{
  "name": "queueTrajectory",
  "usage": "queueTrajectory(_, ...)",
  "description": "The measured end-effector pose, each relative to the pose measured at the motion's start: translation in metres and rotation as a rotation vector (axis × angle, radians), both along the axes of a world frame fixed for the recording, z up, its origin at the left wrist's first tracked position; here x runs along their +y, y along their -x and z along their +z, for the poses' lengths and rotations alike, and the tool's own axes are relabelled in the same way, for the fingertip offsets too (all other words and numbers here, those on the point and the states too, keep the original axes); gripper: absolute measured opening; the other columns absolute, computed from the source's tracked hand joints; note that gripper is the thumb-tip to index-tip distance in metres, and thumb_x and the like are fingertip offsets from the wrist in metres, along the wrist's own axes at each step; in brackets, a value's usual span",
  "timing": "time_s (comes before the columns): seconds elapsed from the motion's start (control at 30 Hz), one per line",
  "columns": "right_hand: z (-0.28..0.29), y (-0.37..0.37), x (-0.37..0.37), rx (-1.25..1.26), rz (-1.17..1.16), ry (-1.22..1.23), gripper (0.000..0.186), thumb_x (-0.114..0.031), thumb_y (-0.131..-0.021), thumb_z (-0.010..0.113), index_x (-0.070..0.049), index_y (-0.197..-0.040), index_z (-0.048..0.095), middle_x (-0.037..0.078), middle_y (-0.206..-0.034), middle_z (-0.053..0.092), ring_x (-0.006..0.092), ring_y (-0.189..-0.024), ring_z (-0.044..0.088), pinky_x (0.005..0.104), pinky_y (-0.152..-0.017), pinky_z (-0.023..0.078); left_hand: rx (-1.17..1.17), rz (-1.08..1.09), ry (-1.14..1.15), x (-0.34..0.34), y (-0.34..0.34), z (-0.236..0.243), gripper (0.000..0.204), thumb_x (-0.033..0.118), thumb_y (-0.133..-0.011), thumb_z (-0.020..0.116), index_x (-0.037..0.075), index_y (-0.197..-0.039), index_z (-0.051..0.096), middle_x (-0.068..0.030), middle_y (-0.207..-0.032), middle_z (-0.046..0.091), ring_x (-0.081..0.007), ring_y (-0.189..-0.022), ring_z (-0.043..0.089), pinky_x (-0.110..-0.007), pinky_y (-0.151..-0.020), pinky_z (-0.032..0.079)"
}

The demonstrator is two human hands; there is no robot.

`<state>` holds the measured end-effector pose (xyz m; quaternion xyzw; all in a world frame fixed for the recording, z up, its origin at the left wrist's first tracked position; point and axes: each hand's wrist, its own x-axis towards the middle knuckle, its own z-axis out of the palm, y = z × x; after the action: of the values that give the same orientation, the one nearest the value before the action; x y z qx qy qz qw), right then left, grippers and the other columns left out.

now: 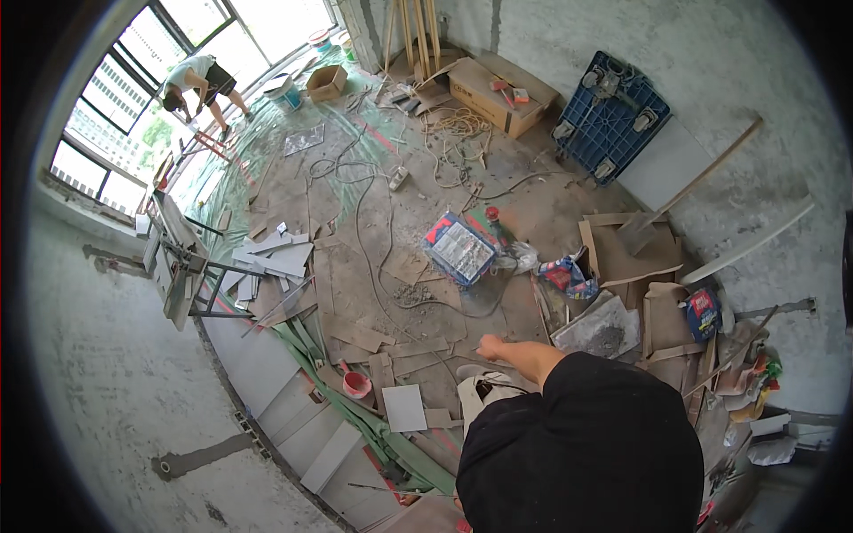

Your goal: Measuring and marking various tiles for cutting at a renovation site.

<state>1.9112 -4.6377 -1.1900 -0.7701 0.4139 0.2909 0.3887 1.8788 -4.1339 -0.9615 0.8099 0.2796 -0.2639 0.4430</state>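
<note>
Three blue-red bags [459,251]: lettering unreadable
Red pot [356,385]: contents unclear
Right hand [490,346]: curled, grip unclear
Left hand: hidden, cannot tell

On the floor [546,222] before me lies a bag [459,251]; near left, a tile [404,409] sits right of a dipper [356,385]; far right, a wheeled platform [613,114] leans against the wall [720,62], right of a carton [480,96].

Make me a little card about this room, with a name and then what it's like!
Right hand: no held thing visible
Pale tile: lying flat, lower left of the hand in view
Red bucket: left of the tile
Blue dolly: propped up, wheels facing out
Other person: bent over near windows
</note>
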Motion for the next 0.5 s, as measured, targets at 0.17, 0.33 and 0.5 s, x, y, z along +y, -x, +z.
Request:
queueTrajectory(0.17,0.010,-0.049,0.052,-0.124,0.135,-0.006,0.044,-0.041,-0.093,0.067,0.000,-0.104,0.081,0.025,-0.110,0.078,0.0429,-0.107,0.075,0.0541,-0.093,0.059,0.046,0.199,-0.009,0.015,0.033,0.006,0.035,0.035,-0.109,0.060,0.004,-0.116,0.073,-0.0119,-0.082,0.071,-0.0217,-0.066,0.065,-0.039,-0.058,0.053)
queueTrajectory(0.33,0.001,-0.106,0.105,-0.156,0.279,-0.086,0.046,-0.038,-0.095,0.066,0.004,-0.106,0.080,0.026,-0.113,0.079,0.0467,-0.108,0.075,0.0569,-0.092,0.060,0.207,0.213,-0.049,0.058,0.081,0.035,0.034,0.035,-0.109,0.060,0.004,-0.118,0.072,-0.0123,-0.084,0.071,-0.0219,-0.067,0.066,-0.039,-0.059,0.053)
queueTrajectory(0.5,0.029,-0.138,0.159,-0.078,0.120,-0.255,0.037,-0.032,-0.092,0.066,0.000,-0.103,0.081,0.025,-0.109,0.080,0.0427,-0.104,0.077,0.0555,-0.089,0.061,0.289,0.269,-0.050,0.096,0.095,0.031,0.034,0.035,-0.109,0.060,0.004,-0.120,0.071,-0.0127,-0.086,0.071,-0.0220,-0.068,0.066,-0.039,-0.059,0.053)
